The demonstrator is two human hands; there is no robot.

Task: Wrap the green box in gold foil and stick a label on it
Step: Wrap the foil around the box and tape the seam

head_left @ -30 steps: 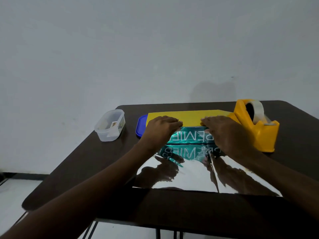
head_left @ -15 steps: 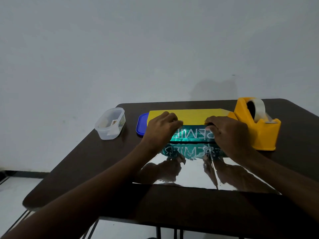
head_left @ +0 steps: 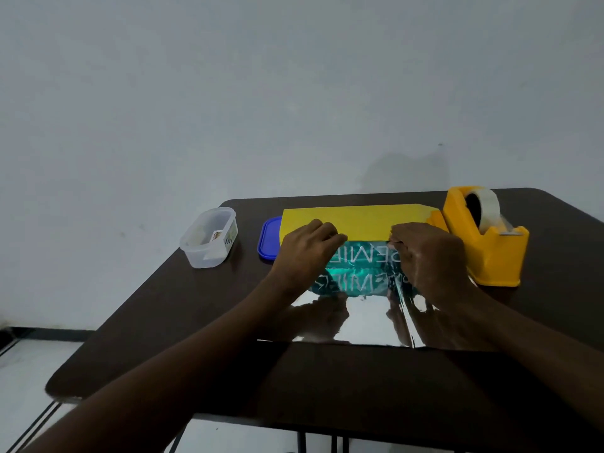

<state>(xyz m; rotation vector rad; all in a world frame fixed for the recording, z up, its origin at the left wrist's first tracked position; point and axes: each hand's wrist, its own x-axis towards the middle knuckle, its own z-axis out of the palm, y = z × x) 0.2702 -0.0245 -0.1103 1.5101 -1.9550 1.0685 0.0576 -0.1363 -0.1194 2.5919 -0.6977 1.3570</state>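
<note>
Both hands are holding the yellow foil flap point(head_left: 353, 220) down over the green box point(head_left: 362, 258) toward the table's point(head_left: 163, 322) far edge: left hand point(head_left: 307, 256) gripping with curled fingers, right hand point(head_left: 428, 256) pinching the flap's edge. The tape dispenser point(head_left: 487, 237) is sitting just beside the right hand.

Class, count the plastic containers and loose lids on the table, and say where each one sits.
2. A clear tub stands open at the table's left side; a blue lid lies flat right of it, partly under the yellow foil flap. Others may be hidden.
</note>
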